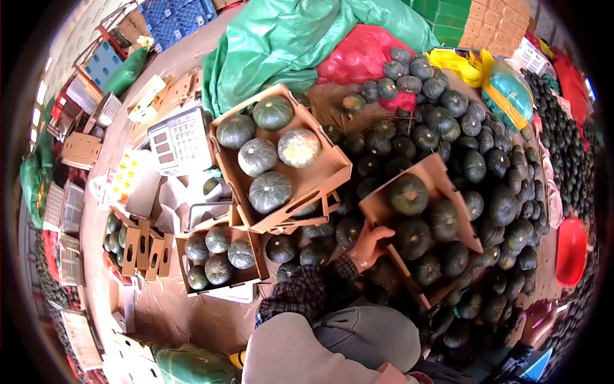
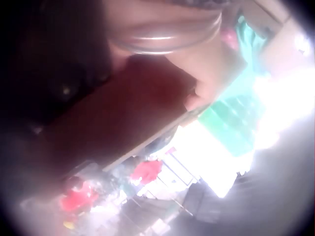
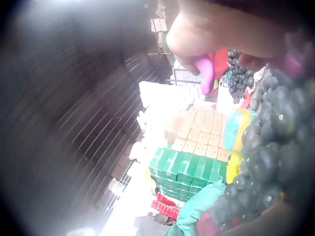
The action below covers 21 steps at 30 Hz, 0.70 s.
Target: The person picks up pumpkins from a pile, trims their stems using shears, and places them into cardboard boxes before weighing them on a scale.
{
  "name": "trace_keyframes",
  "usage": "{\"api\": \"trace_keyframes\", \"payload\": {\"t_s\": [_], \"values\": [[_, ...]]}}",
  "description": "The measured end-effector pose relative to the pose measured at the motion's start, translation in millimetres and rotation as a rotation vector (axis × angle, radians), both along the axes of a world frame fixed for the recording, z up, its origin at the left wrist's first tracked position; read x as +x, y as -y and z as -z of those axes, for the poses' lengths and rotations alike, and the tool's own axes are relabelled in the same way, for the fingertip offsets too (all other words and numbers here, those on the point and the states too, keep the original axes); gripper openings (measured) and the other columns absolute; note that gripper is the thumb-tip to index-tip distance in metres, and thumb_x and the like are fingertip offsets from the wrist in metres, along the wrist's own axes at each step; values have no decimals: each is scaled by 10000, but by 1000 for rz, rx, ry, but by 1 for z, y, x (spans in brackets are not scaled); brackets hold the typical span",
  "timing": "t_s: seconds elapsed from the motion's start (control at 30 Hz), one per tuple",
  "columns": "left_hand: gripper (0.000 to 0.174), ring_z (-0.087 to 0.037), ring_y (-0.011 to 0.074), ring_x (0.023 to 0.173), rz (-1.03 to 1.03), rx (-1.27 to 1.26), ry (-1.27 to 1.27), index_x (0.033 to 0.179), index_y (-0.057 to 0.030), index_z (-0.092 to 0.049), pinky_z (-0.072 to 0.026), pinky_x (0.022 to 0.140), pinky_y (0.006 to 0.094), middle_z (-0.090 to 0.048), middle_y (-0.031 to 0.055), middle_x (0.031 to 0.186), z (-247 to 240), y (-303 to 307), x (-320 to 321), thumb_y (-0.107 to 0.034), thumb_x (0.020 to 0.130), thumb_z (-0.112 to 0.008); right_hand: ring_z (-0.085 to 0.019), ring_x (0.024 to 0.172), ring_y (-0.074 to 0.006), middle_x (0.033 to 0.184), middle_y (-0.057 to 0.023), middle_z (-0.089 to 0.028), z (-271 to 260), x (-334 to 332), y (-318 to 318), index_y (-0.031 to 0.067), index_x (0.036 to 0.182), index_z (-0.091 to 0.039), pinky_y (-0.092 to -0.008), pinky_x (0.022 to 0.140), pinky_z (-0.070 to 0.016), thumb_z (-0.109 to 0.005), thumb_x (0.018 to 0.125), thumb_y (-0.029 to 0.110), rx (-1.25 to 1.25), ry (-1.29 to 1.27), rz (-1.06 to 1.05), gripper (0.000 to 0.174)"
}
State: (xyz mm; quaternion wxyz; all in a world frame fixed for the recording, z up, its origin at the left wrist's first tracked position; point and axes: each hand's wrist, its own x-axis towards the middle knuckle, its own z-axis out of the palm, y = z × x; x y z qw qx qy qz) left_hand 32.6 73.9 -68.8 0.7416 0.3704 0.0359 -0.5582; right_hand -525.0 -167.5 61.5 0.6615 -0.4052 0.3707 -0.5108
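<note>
Lots of clutter round the work: a big pile of loose squashes crowded the right side of the held box, and more lay under and below it. Upper left, near it, a larger carton with five squashes sat on another carton, its corner close to the held one. Further left was a smaller carton, also with five, and above that a scale with a keypad. Green tarp and a red sack lay behind the pile; red tub out on the far right. Left hand was clamped on the held box's left wall, thumb over the edge. Right hand was off at the lower right, well apart from the box, thumb and fingers apart, tips pink. Held box was among the pile, in front of the person, skewed in the head view. Plain brown cardboard, open top, bare inside at the upper corner. Five dark green, rounded squashes in it, faintly ribbed. Left wrist view was blurred, but showed the hand on the cardboard edge.
</note>
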Motion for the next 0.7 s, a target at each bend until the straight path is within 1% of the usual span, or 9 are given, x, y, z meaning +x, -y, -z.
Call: {"api": "trace_keyframes", "payload": {"t_s": [0.03,0.17,0.23,0.3,0.4,0.5,0.57,0.63,0.7], "values": [[438,-620,182,903,-20,-53,30,1171,-184,-480,-557,692,399,-578,18,1023,-28,9,0,-65,791,-664,-533,722,-177,811,-36,-573,-4,5,0,62,898,-575,-305,665,-434,-523,946,399,-8,12,-4,345],[357,-623,218,928,-17,9,-68,1074,-105,-599,-520,874,385,-627,46,965,-101,33,16,-319,791,-638,-562,708,-183,810,-44,-594,-38,24,6,72,871,-580,-329,593,-452,-543,931,456,-26,-87,-182,390],[266,-627,224,915,-16,-334,-145,999,-119,-596,-522,866,390,-622,44,954,-155,28,37,-302,809,-634,-578,698,-184,824,-60,-602,-50,23,22,62,911,-575,-339,543,-465,-537,952,409,-83,-70,-243,352],[261,-622,224,956,-127,-354,-122,964,-124,-616,-504,912,384,-636,46,974,-180,16,72,-341,817,-617,-571,708,-171,835,-79,-592,-36,10,39,42,979,-542,-324,598,-490,-493,996,277,-297,-338,73,240],[252,-610,258,994,-407,-306,195,951,-143,-611,-497,925,402,-636,54,990,-197,-19,148,-353,812,-608,-544,747,-151,824,-52,-576,-63,29,43,47,932,-544,-283,703,-445,-513,981,336,-127,-58,-149,295],[320,-616,311,1020,-578,-243,417,1017,-119,-627,-498,940,437,-650,96,1054,-226,-66,201,-348,795,-607,-538,730,-161,801,-43,-565,-55,49,54,64,912,-547,-292,675,-429,-532,960,378,-20,48,106,319],[438,-622,345,1056,-455,-203,581,1141,-74,-619,-495,965,472,-646,146,1159,-250,-91,209,-350,801,-593,-519,671,-156,769,-22,-550,-69,89,37,79,912,-550,-294,598,-398,-542,938,427,-27,42,184,349],[516,-626,368,1071,-436,-157,412,1247,-38,-577,-486,985,496,-616,192,1240,-221,-120,263,-313,810,-581,-527,649,-146,747,-8,-544,-57,77,50,91,930,-557,-287,557,-395,-555,932,423,-101,-49,-118,332],[276,-610,341,1035,-518,-211,1047,1075,9,-623,-482,938,421,-675,153,967,-190,-151,277,-179,889,-546,-549,627,-140,720,-4,-558,-74,128,21,105,916,-582,-310,543,-434,-537,939,417,-118,-15,231,316]]}}
